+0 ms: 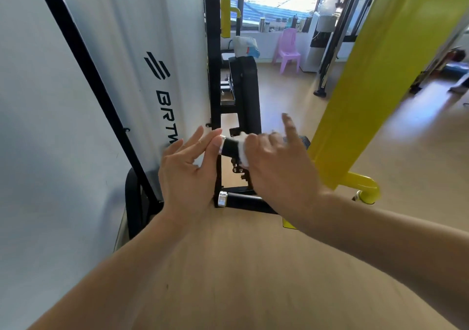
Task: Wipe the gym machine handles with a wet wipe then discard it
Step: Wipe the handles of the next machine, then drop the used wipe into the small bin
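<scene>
wipe (243, 152) under right hand (276, 167) — around handle (229, 146)

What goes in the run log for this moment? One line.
stage: wiping upper handle | right hand: wraps wipe round it | left hand: fingertips on end cap | lower handle: untouched

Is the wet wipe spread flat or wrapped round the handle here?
Wrapped: the wet wipe curls round the upper black handle under the right hand, bunched rather than flat.
</scene>
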Demonstrator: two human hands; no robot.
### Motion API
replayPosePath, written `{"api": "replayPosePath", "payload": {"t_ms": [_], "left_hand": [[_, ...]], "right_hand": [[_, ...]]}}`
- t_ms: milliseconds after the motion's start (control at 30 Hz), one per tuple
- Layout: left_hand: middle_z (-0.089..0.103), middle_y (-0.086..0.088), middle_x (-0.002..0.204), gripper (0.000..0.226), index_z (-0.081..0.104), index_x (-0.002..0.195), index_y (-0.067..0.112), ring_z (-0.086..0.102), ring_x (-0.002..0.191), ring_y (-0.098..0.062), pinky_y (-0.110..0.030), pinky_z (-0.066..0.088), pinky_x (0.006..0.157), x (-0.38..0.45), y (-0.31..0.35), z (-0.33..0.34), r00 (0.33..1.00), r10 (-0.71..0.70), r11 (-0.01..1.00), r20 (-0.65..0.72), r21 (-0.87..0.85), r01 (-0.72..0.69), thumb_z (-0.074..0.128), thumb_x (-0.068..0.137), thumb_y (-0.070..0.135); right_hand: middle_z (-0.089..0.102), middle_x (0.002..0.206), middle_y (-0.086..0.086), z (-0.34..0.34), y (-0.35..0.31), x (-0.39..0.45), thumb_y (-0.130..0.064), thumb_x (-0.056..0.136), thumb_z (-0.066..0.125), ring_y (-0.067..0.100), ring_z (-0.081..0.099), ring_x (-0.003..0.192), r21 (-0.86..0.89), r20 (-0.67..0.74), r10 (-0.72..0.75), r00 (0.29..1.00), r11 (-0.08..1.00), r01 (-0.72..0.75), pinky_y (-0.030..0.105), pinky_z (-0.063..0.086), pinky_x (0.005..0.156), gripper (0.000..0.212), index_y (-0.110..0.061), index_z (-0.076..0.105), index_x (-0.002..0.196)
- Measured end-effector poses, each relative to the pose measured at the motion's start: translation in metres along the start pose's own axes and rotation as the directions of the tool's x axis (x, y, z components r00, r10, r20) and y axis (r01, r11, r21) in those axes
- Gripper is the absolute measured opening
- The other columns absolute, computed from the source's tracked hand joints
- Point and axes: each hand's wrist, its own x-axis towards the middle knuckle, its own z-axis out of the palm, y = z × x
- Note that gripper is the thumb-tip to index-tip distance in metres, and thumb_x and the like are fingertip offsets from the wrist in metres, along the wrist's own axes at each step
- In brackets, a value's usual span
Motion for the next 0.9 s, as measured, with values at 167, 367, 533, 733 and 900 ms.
{"api": "replayPosePath", "payload": {"t_ms": [167, 367, 533, 733, 900], "left_hand": [[0.069, 0.002, 0.129, 0.041, 0.073, 0.116, 0.038, 0.064, 0.112, -0.03, -0.057, 0.049, 0.096, -0.004, -0.002, 0.007, 0.998, 0.026, 1.0, -0.05, 0.01, -0.026, 0.052, 0.092, 0.064], [0.059, 0.025, 0.066, 0.037, 0.069, 0.126, 0.026, 0.052, 0.059, -0.002, -0.011, 0.042, 0.062, -0.026, 0.004, 0.02, 0.996, -0.039, 0.99, -0.085, -0.137, 0.027, 0.056, 0.097, 0.044], [0.071, 0.028, 0.111, 0.042, 0.068, 0.128, 0.024, 0.065, 0.104, 0.008, -0.019, 0.053, 0.095, -0.06, -0.015, 0.007, 0.98, -0.192, 0.969, 0.048, -0.15, 0.197, 0.05, 0.096, 0.045], [0.077, 0.018, 0.089, 0.048, 0.074, 0.101, 0.031, 0.073, 0.091, -0.004, -0.012, 0.055, 0.071, -0.104, -0.039, -0.056, 0.894, -0.445, 0.872, 0.051, -0.201, 0.445, 0.048, 0.087, 0.068], [0.077, 0.014, 0.083, 0.017, 0.076, 0.095, 0.023, 0.074, 0.083, -0.006, -0.014, 0.055, 0.066, -0.142, -0.076, -0.114, 0.826, -0.562, 0.822, 0.031, -0.089, 0.563, 0.071, 0.085, 0.036]], "right_hand": [[0.071, 0.092, 0.024, -0.007, 0.028, -0.039, -0.002, 0.099, 0.009, 0.039, 0.071, 0.096, -0.168, 0.12, -0.013, 0.993, 0.985, 0.033, 0.052, 0.008, 0.125, 0.045, 0.004, 0.052, 0.107], [0.078, 0.104, 0.006, -0.038, 0.03, -0.065, -0.008, 0.092, 0.04, 0.026, 0.069, 0.114, 0.293, -0.125, -0.068, 0.99, 0.951, 0.103, 0.045, 0.038, 0.113, 0.036, -0.013, 0.07, 0.11], [0.071, 0.081, -0.008, -0.027, -0.011, -0.07, -0.018, 0.094, 0.06, 0.014, 0.064, 0.073, 0.821, 0.101, -0.047, 0.994, 0.568, -0.057, 0.03, 0.047, 0.065, 0.025, -0.033, 0.044, 0.106], [0.066, 0.067, -0.023, 0.011, -0.086, -0.043, -0.044, 0.086, 0.076, -0.006, 0.063, 0.067, 0.913, 0.398, -0.087, 0.913, 0.132, -0.386, 0.014, 0.049, 0.05, 0.023, -0.034, 0.058, 0.074], [0.067, 0.074, -0.016, 0.031, -0.168, -0.03, -0.058, 0.079, 0.075, 0.004, 0.065, 0.068, 0.905, 0.396, -0.338, 0.854, 0.303, -0.299, 0.032, 0.06, 0.06, 0.027, -0.034, 0.063, 0.085]]}}
